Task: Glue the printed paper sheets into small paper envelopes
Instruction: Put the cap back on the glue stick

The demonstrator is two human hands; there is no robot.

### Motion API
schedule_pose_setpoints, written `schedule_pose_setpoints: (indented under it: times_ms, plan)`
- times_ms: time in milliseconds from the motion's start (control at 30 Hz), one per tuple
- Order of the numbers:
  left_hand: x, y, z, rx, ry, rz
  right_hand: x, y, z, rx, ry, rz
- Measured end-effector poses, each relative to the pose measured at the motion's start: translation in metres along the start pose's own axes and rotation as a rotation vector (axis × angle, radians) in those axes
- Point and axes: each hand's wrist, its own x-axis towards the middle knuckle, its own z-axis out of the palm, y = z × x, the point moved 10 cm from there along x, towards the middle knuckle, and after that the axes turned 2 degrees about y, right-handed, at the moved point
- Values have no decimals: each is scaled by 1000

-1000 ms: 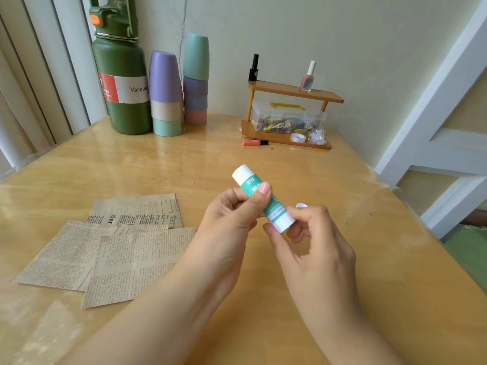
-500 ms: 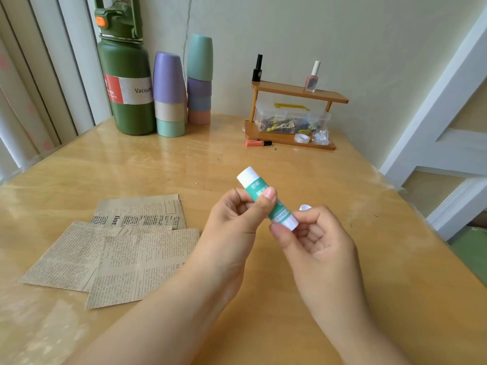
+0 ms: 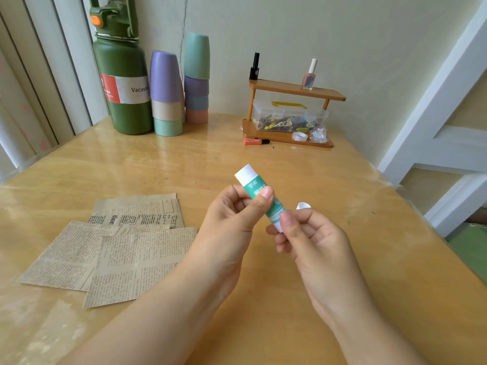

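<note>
Left hand (image 3: pixel 232 219) pinches the glue stick (image 3: pixel 261 196) mid-barrel above the table (image 3: pixel 342 259), right hand (image 3: pixel 311 233) pinches its lower end, probably twisting, printed paper sheets (image 3: pixel 118 248) lie left; overtwisting could snap the glue.
</note>
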Motion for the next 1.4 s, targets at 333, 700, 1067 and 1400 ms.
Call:
schedule_pose_setpoints:
  times_ms: [333, 700, 1067, 1400]
  plan:
    - [4, 5, 6, -31, -107, 59, -22, -47, 4, -874, 191, -698]
    - [10, 22, 6, 341, -204, 207, 55, 14, -53, -1215, -47, 35]
    - [10, 14, 8, 406, -210, 173, 66, 25, -46, -1039, -32, -243]
    - [12, 11, 6, 508, -219, 178, 52, 1, -32, -734, -87, -303]
